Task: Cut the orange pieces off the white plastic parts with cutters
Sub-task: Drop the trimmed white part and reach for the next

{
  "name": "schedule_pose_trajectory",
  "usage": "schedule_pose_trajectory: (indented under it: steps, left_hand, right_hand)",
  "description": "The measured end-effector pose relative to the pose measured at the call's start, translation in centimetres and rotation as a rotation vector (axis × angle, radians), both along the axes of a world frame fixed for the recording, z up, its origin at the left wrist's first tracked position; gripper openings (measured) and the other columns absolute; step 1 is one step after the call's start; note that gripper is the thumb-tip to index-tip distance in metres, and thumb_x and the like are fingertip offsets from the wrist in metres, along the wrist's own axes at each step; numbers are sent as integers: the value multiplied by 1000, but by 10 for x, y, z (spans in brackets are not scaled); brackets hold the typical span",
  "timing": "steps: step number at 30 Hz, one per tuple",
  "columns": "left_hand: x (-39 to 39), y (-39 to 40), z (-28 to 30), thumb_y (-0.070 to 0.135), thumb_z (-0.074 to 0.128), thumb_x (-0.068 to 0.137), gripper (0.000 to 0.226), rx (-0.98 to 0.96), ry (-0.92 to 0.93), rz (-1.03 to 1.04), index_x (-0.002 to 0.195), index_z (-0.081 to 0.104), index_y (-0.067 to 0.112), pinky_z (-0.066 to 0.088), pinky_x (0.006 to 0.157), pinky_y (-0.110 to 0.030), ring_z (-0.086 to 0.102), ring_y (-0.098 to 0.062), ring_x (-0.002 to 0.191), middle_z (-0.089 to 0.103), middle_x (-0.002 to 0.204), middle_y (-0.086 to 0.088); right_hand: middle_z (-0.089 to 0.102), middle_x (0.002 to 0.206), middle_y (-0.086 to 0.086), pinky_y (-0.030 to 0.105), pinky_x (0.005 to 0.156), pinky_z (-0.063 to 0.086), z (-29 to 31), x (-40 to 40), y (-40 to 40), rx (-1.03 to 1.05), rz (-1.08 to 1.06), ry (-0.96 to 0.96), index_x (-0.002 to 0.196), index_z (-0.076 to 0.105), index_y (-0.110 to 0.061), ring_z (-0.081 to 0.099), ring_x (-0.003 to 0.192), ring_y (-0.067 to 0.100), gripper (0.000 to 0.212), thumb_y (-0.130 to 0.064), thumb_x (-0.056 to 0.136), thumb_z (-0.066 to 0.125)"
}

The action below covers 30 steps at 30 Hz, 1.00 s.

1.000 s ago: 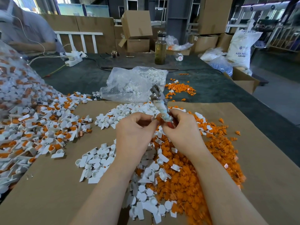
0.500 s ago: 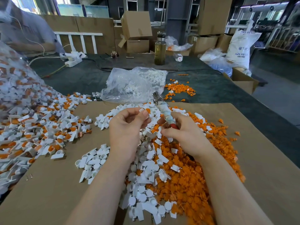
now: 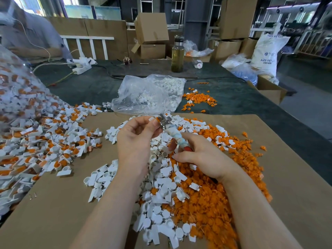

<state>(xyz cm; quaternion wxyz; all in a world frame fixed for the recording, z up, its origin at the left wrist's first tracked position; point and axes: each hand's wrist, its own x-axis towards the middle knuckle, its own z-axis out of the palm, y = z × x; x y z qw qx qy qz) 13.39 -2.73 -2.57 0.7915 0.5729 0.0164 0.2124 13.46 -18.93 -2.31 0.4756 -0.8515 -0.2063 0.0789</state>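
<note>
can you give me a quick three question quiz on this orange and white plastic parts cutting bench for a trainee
1. True or false: the right hand grips the cloth-wrapped metal cutters.
2. What does the left hand pinch at the cutter tip?
A. a white plastic part with an orange piece
B. a clear plastic bag
C. a glass bottle
3. Fill the gap: the loose heap of cut orange plastic pieces lies on the brown ____ sheet.

Key: 1 true; 2 A; 3 cardboard
</note>
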Motion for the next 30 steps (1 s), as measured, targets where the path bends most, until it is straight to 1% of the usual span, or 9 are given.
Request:
schedule_pose_trajectory:
  steps: [2,6,9,13,17,19,22,26,30]
  left_hand:
    - [0,0,0,0,68,87,10,-20,-10,-8,82,67,9,53,62,-16,64,-5,57,69,63,7]
    - [-1,-1,2,-2,66,88,11,-62,-29,-16,82,66,7,53,62,-15,63,-4,57,68,62,8]
    - [0,-1,2,-2,66,88,11,-64,-38,-13,82,66,8,54,62,-16,64,-4,58,69,63,8]
    - [0,1,-1,-1,66,87,13,-70,-34,-19,81,68,10,55,64,-19,64,-7,62,70,68,5]
    - [1,0,-2,-1,67,87,12,-69,-19,-12,81,68,10,55,64,-19,65,-7,65,70,70,4]
    - [1,1,-2,0,67,87,12,-70,-10,-10,81,68,10,55,64,-19,65,-7,65,70,70,4]
    - [2,3,-2,1,66,88,10,-64,15,-24,83,67,10,55,64,-18,64,-5,61,69,67,6]
    - [2,8,-1,7,66,89,5,-111,98,-78,85,67,10,58,66,-19,68,-7,63,72,70,5]
    - [7,30,-1,11,65,88,5,-287,214,-28,93,67,9,59,68,-20,74,-11,76,77,85,-4]
  right_hand:
    - [49,61,-16,34,62,36,-1,0,2,14,2,-22,95,64,-14,44,58,9,24,-27,75,60]
    - [55,70,-9,35,59,40,-2,0,7,-28,-6,-101,91,63,-20,49,61,10,19,-30,76,55]
    - [56,70,-10,31,58,42,-4,2,8,-39,-8,-141,87,60,-28,51,61,6,9,-22,81,58]
    - [54,67,-11,32,57,41,-6,3,8,-60,-30,-182,76,52,-36,48,60,5,15,-23,82,59]
    - [57,68,-28,15,54,39,-10,5,8,-75,-47,-199,73,52,-36,52,61,-3,35,-4,85,60]
    - [56,67,-35,10,55,39,-10,5,8,-93,-55,-194,73,52,-36,54,62,-6,37,-2,85,59]
    - [60,70,-22,16,51,37,-9,4,9,-98,-54,-210,78,55,-32,52,59,-1,26,-7,86,59]
    - [59,76,-5,36,59,44,-10,4,11,-136,-87,-247,87,57,-22,54,67,13,5,-18,86,60]
    - [57,73,-7,28,53,38,-13,8,3,-161,-214,-272,88,58,-22,49,60,9,4,-19,88,60]
